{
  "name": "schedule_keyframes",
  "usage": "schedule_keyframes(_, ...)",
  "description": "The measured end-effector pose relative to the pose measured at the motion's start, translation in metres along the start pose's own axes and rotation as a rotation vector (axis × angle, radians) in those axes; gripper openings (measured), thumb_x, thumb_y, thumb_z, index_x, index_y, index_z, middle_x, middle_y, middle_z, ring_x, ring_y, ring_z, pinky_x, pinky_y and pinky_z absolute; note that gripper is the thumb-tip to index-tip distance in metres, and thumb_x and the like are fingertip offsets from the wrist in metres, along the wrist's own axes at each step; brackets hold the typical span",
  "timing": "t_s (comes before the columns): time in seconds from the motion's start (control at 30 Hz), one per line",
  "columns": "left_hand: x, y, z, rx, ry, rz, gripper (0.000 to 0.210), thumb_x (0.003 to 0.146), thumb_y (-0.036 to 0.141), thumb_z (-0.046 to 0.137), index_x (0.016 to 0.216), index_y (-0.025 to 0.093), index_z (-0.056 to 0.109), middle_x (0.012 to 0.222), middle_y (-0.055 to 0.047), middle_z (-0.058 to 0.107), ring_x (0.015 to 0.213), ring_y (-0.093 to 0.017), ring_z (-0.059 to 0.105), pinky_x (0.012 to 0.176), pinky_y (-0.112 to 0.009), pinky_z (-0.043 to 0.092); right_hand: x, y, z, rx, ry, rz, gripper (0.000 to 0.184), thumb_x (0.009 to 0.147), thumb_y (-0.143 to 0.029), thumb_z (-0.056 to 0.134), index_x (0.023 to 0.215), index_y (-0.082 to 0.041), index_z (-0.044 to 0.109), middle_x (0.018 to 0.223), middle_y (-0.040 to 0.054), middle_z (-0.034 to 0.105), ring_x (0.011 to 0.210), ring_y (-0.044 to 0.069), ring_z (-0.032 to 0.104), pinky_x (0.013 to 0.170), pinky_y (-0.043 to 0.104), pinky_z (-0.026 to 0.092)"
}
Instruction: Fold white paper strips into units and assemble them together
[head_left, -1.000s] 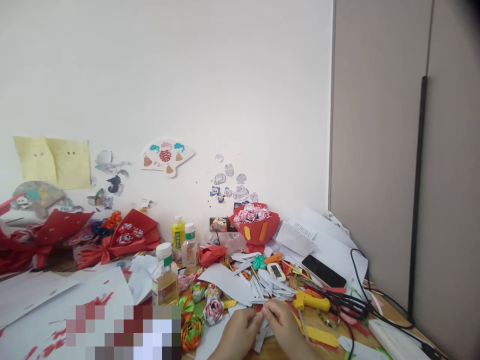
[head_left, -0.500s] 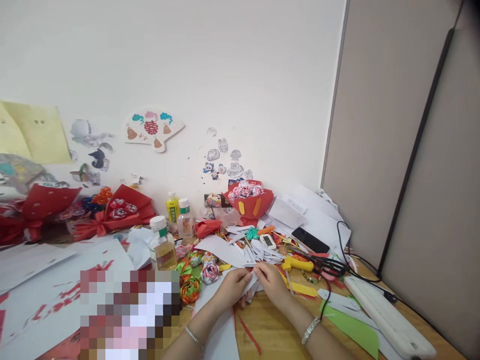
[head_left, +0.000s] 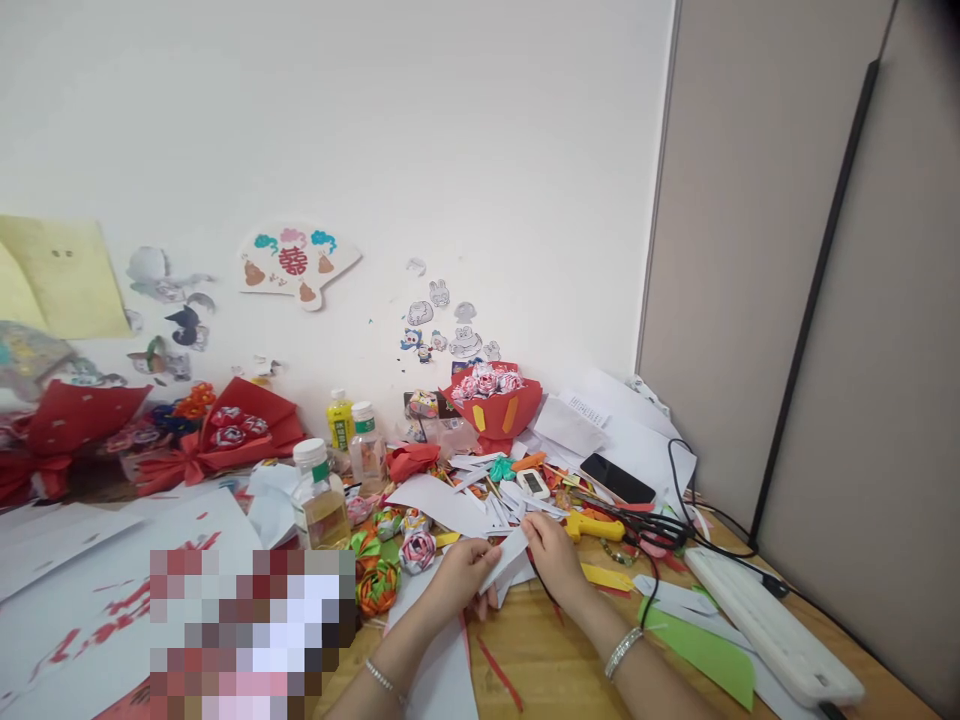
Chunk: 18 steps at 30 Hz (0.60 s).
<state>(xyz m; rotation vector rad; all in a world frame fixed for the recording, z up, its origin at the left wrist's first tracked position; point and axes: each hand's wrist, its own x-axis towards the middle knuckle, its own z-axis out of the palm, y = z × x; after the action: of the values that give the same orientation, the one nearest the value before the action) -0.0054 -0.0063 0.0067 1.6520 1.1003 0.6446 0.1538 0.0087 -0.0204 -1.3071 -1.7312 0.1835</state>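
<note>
Pinches white paper strip (head_left: 508, 556) with left fingers (head_left: 489, 555) and right fingers (head_left: 534, 526); likely light, easily creased, best held by edges.

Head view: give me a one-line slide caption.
Left hand and right hand hold a paper strip over a cluttered table, a red bouquet standing beyond.

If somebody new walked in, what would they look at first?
Probably the bright red-wrapped bouquet with its pink-and-white flowers, standing at the back of the messy table near the wall. Next might come the fan-shaped decoration on the wall, farther left. In front, the left hand and right hand hold a white paper strip.
</note>
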Motion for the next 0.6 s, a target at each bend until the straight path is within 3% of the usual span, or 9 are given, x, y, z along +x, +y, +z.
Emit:
schedule_keyframes(0.37, 0.0026, -0.0005, -0.0022, -0.028, 0.039, -0.019, 0.043, 0.062, 0.06, 0.038, 0.066, 0.018, 0.042, 0.048, 0.002, 0.06, 0.033, -0.01, 0.05, 0.033, -0.019, 0.026, -0.0003, 0.0048, 0.0023, -0.075, 0.07, 0.024, 0.03, 0.086, -0.029, 0.027, 0.07, -0.018, 0.051, 0.07, 0.0033, 0.056, 0.069, 0.017, 0.051, 0.062, 0.025, 0.036)
schedule_keyframes(0.6, 0.0072, -0.006, -0.0022, -0.139, 0.065, 0.004, 0.046, 0.058, 0.063, 0.043, 0.064, 0.018, 0.039, 0.05, 0.001, 0.062, 0.033, -0.011, 0.052, 0.035, -0.02, 0.032, 0.001, 0.0045, 0.0008, -0.083, 0.088, 0.032, 0.033, 0.086, -0.03, 0.026, 0.069, -0.018, 0.051, 0.07, 0.0045, 0.057, 0.068, 0.017, 0.051, 0.062, 0.026, 0.036)
